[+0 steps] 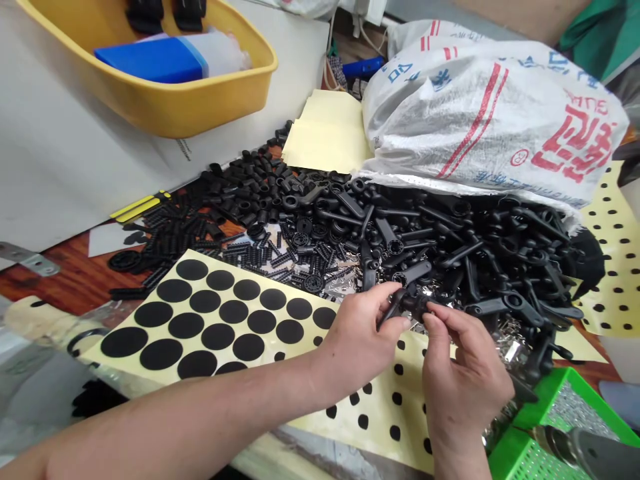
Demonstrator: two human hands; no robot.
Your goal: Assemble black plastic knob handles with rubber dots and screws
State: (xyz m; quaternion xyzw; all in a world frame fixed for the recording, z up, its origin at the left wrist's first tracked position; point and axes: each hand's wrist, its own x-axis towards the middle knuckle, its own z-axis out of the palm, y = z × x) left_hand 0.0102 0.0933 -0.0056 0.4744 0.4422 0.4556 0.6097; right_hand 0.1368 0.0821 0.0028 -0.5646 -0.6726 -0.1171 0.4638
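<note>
Black plastic lever sits at twelve o'clock from the wrists, beside a heap of similar levers; left hand and right hand pinch it from both sides, steadying it between them.

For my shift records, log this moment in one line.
left hand: grips black plastic part | right hand: pinches it | beside: black adhesive dot sheet
</note>
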